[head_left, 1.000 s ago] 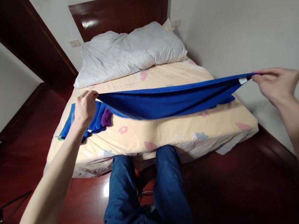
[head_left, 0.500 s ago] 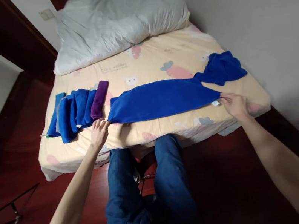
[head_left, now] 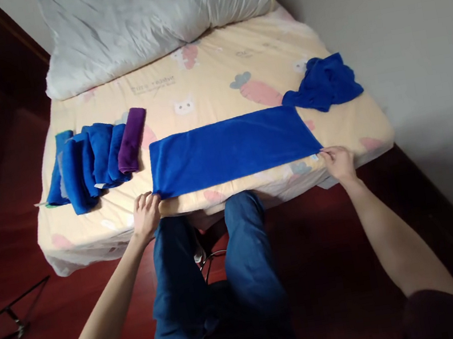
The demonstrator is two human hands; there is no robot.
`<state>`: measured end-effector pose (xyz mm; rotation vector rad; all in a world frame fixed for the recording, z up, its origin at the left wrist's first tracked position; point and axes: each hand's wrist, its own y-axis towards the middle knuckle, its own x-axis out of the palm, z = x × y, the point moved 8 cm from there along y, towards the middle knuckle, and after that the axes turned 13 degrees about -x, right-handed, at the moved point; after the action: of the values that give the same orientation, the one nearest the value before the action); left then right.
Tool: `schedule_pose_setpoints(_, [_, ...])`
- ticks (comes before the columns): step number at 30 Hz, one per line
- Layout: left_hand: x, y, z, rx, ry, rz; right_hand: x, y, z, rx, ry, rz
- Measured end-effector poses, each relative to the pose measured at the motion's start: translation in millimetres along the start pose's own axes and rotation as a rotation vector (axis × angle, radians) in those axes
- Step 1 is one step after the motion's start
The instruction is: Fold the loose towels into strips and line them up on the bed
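A blue towel [head_left: 231,148] lies flat as a long rectangle along the near side of the bed. My left hand [head_left: 147,214] pinches its near left corner, and my right hand [head_left: 338,163] pinches the near right corner, beside a small white tag [head_left: 315,157]. To the left, several rolled blue towels [head_left: 98,156] rest side by side, with a rolled purple towel [head_left: 133,140] at their right end. A crumpled heap of blue cloth [head_left: 327,83] lies beyond the spread towel's far right corner.
The bed [head_left: 178,88] wears a yellow sheet printed with carrots. A pale grey quilt [head_left: 158,22] is bunched at its far end. A wall [head_left: 384,50] stands on the right. A black metal stand [head_left: 16,326] is on the floor at lower left.
The towel, earlier bulging and lifted at its near edge, now lies flat and straight-edged on the bed. Both hands have come down with its corners. The view has tilted downward.
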<state>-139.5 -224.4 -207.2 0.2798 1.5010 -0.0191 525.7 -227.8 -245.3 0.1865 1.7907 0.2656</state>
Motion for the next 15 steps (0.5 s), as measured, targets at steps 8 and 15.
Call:
schedule_pose_setpoints(8, [-11.6, -12, 31, -0.006, 0.027, -0.092, -18, -10, -24, -0.010, -0.070, -0.090])
schedule_pose_setpoints(15, [6.1, 93, 116, -0.018, -0.142, -0.147, 13, 76, -198, -0.221, 0.101, -0.114])
